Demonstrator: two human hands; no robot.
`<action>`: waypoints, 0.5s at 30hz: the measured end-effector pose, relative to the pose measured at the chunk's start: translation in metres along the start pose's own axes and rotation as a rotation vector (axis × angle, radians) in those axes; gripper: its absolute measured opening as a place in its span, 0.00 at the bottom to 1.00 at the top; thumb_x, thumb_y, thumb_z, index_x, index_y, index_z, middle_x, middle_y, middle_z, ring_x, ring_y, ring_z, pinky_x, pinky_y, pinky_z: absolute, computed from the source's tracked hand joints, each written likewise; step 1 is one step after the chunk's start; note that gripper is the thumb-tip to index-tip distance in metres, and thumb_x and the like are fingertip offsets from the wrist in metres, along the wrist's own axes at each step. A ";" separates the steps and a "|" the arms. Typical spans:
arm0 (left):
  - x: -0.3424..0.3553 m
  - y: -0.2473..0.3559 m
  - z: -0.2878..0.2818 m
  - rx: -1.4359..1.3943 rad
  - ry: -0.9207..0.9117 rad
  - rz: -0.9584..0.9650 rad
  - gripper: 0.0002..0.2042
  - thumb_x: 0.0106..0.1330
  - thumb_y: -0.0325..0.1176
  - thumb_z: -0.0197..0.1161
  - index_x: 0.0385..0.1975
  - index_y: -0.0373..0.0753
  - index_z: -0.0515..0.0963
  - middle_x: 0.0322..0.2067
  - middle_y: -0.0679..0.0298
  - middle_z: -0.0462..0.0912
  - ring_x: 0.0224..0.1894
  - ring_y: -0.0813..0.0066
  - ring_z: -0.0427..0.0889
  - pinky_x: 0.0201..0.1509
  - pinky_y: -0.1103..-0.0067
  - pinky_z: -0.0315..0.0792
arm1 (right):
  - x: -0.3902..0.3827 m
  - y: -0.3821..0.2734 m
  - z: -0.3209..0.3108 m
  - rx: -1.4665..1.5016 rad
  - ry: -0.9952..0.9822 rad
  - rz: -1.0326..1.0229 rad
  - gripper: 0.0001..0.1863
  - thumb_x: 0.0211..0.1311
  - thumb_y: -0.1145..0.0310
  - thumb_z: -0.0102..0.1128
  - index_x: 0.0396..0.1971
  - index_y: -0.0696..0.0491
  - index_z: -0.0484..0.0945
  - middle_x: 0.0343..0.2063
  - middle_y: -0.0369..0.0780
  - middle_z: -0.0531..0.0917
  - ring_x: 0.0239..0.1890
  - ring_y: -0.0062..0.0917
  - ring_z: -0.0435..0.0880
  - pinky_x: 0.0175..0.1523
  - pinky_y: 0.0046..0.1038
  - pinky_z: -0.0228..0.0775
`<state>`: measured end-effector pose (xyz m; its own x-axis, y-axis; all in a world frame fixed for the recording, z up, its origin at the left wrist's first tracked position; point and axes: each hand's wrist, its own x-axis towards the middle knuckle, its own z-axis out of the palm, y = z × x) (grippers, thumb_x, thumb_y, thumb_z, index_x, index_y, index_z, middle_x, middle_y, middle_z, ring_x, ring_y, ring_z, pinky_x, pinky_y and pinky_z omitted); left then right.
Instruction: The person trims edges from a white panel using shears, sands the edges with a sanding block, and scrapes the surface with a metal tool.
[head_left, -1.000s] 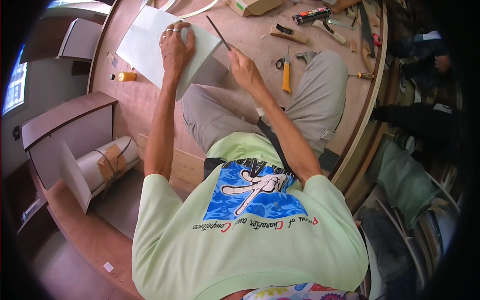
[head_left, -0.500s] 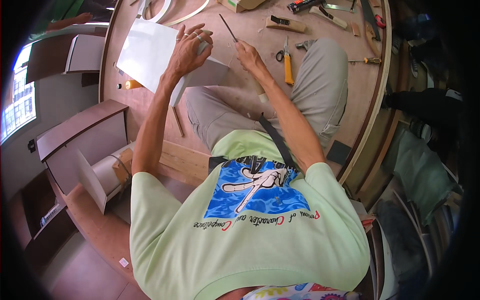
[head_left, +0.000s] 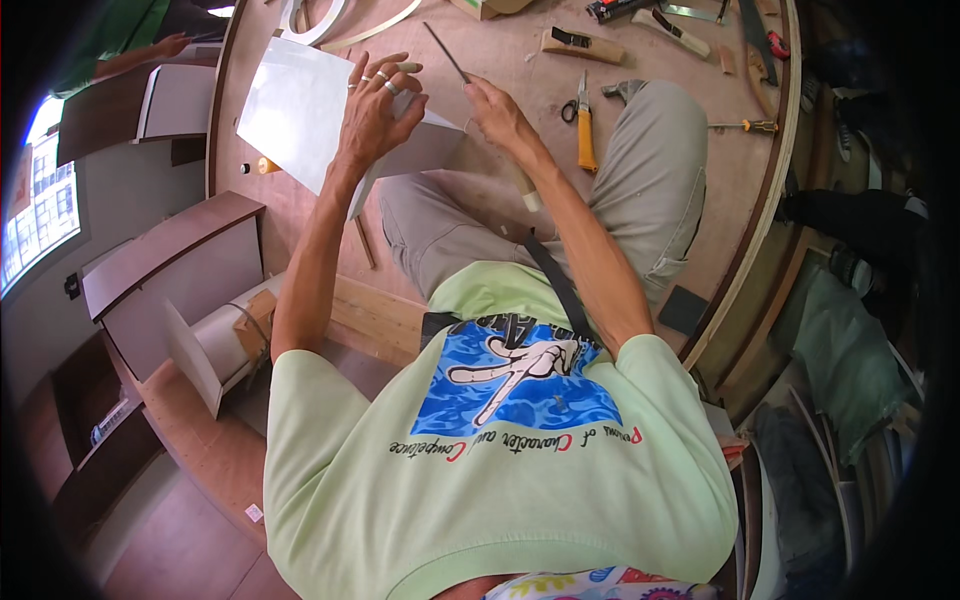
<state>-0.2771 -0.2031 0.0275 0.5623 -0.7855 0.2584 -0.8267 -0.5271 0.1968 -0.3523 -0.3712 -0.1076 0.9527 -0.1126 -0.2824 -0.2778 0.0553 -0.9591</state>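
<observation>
A white, glossy-sided box-like piece [head_left: 285, 105] stands by my left knee. Over its upper edge lies my left hand [head_left: 378, 110], with rings on it, fingers spread and bent; one fingertip has a tan covering. Whether the palm presses on the piece is hard to see. My right hand [head_left: 497, 112] is closed round a slim tool like a file [head_left: 444, 50], its dark narrow blade pointing up and left toward the far side. A light handle end [head_left: 528, 195] shows below that wrist. The blade is apart from the white piece.
Orange-handled snips [head_left: 584, 125], a hammer head [head_left: 625, 90], a wooden plane [head_left: 583, 46] and a screwdriver [head_left: 745, 126] lie on the board to the right. White edging rolls [head_left: 300, 18] are at the far left. A wooden beam [head_left: 375, 315] lies behind my legs.
The view has shifted slightly, moving the board and tools a little right. My right hand and the file-like tool have moved slightly left against the board; my left hand keeps its place.
</observation>
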 end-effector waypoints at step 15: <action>-0.014 -0.065 -0.007 0.083 0.210 -0.509 0.14 0.72 0.37 0.57 0.48 0.33 0.75 0.56 0.50 0.79 0.59 0.50 0.76 0.65 0.63 0.66 | -0.066 -0.063 0.004 -0.140 -0.167 -0.216 0.27 0.75 0.65 0.46 0.72 0.51 0.62 0.37 0.54 0.83 0.42 0.48 0.82 0.49 0.40 0.74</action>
<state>-0.2316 -0.1553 0.0181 0.8757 -0.3479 0.3348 -0.4436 -0.8535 0.2733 -0.3970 -0.3635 -0.0287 0.9954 0.0584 -0.0755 -0.0700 -0.0911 -0.9934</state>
